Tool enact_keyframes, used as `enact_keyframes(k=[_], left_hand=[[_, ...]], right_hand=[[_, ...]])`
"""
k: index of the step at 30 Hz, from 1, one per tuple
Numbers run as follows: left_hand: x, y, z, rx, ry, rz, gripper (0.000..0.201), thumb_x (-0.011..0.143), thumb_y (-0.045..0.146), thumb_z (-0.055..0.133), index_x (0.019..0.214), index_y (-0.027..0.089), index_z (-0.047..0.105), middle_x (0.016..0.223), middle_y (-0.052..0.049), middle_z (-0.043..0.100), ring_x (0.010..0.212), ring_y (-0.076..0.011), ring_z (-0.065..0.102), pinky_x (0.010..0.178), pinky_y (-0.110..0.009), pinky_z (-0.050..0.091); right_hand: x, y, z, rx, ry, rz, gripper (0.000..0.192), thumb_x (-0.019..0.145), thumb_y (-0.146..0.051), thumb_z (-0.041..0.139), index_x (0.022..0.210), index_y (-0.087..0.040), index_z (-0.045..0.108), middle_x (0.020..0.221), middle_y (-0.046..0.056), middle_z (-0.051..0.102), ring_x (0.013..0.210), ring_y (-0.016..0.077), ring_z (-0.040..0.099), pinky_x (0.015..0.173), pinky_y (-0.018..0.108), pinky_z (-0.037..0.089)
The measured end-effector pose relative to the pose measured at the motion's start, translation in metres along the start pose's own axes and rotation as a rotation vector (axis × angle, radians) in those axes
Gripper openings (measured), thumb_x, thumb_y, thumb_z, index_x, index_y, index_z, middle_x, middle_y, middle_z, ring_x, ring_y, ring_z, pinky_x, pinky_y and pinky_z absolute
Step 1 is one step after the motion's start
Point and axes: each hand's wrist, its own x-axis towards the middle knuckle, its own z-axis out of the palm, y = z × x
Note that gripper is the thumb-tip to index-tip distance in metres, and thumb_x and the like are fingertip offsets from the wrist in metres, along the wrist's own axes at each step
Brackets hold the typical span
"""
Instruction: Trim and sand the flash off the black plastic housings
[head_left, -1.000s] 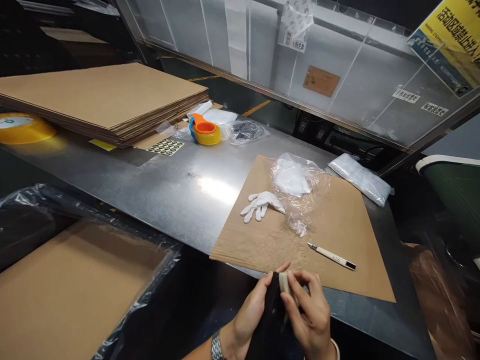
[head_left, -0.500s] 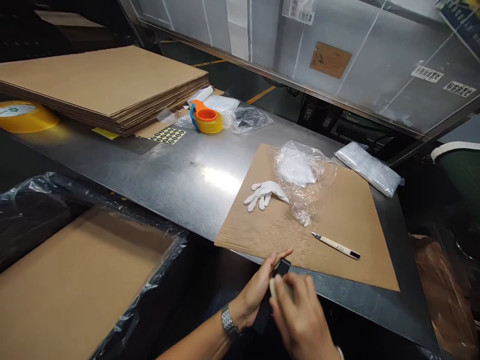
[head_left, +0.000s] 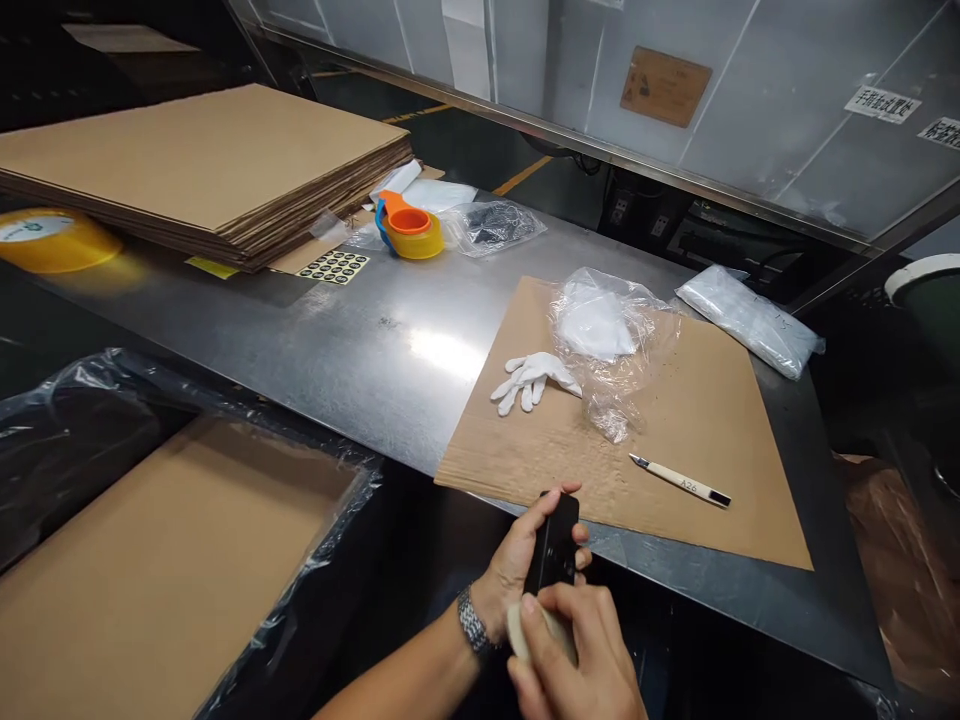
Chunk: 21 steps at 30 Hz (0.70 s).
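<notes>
In front of the table edge, my left hand [head_left: 517,560] is wrapped round a black, flat, elongated object [head_left: 553,540] whose exact kind I cannot make out. My right hand [head_left: 589,655] pinches a pale cream pad [head_left: 517,628] against the lower part of that object. Beyond my hands lies a cardboard sheet [head_left: 525,450] with a white glove [head_left: 534,378], a crumpled clear plastic bag [head_left: 630,345] with white material inside, and a cream pen-like tool [head_left: 682,482] marked A26. The lower end of the black object is hidden by my right hand.
A stack of cardboard sheets [head_left: 210,160] stands on the metal table [head_left: 360,350] at the back left. Near it are an orange-and-blue tape dispenser [head_left: 409,228], a yellow tape roll [head_left: 56,245] and a sticker sheet [head_left: 334,267]. A cardboard box lined with black plastic [head_left: 150,580] sits at lower left.
My right hand has drawn the pale pad down along the black object, uncovering its upper part. My left fingers have curled round the object's edge. The view has shifted slightly.
</notes>
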Motion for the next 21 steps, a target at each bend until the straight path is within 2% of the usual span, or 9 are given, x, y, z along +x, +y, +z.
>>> enact_keyframes(k=[3, 6, 10, 15, 18, 21], left_hand=[[-0.002, 0.002, 0.003, -0.084, -0.086, 0.043, 0.035, 0.077, 0.052, 0.053, 0.107, 0.036, 0.047, 0.067, 0.003, 0.047, 0.056, -0.0118, 0.048, 0.055, -0.022, 0.036], [-0.002, 0.004, 0.002, -0.209, -0.155, 0.093, 0.027, 0.08, 0.049, 0.051, 0.104, 0.036, 0.052, 0.069, 0.002, 0.047, 0.059, -0.0125, 0.047, 0.059, -0.024, 0.038], [0.002, 0.004, 0.001, -0.337, -0.09, 0.125, 0.02, 0.082, 0.045, 0.05, 0.094, 0.031, 0.058, 0.068, 0.0, 0.046, 0.059, -0.0136, 0.044, 0.057, -0.025, 0.038], [0.001, 0.003, 0.005, -0.405, -0.059, 0.046, 0.026, 0.082, 0.046, 0.05, 0.083, 0.022, 0.06, 0.07, 0.0, 0.045, 0.062, -0.0123, 0.046, 0.059, -0.024, 0.041], [-0.001, 0.007, 0.008, -0.463, -0.082, -0.01, 0.031, 0.084, 0.046, 0.045, 0.086, 0.018, 0.06, 0.069, 0.0, 0.046, 0.062, -0.0114, 0.047, 0.059, -0.022, 0.042], [-0.005, 0.015, 0.01, -0.46, -0.108, -0.008, 0.034, 0.085, 0.047, 0.042, 0.089, 0.02, 0.062, 0.068, -0.001, 0.048, 0.062, -0.0126, 0.048, 0.059, -0.024, 0.043]], right_hand=[[-0.004, 0.011, -0.006, 0.061, 0.07, 0.046, 0.035, 0.079, -0.007, 0.053, 0.114, -0.01, 0.054, 0.093, 0.013, 0.053, 0.08, 0.0189, 0.053, 0.067, 0.035, 0.05], [-0.008, 0.019, -0.009, 0.073, 0.093, 0.117, 0.039, 0.079, -0.006, 0.053, 0.117, -0.012, 0.053, 0.095, 0.014, 0.052, 0.083, 0.0195, 0.053, 0.066, 0.035, 0.05], [-0.01, 0.013, -0.005, 0.092, 0.065, 0.057, 0.038, 0.078, -0.008, 0.052, 0.116, -0.011, 0.054, 0.092, 0.013, 0.055, 0.08, 0.0183, 0.055, 0.063, 0.031, 0.052], [-0.014, 0.007, -0.003, -0.046, 0.182, -0.072, 0.029, 0.078, -0.018, 0.059, 0.107, -0.018, 0.06, 0.089, 0.008, 0.059, 0.083, 0.0188, 0.059, 0.064, 0.028, 0.055], [-0.02, 0.022, -0.005, -0.135, 0.245, -0.136, 0.027, 0.077, -0.021, 0.063, 0.104, -0.024, 0.061, 0.088, 0.004, 0.059, 0.085, 0.0178, 0.06, 0.063, 0.026, 0.055], [-0.023, 0.054, -0.006, -0.218, 0.262, -0.041, 0.032, 0.079, -0.018, 0.06, 0.112, -0.023, 0.058, 0.093, 0.007, 0.057, 0.087, 0.0201, 0.058, 0.068, 0.032, 0.054]])
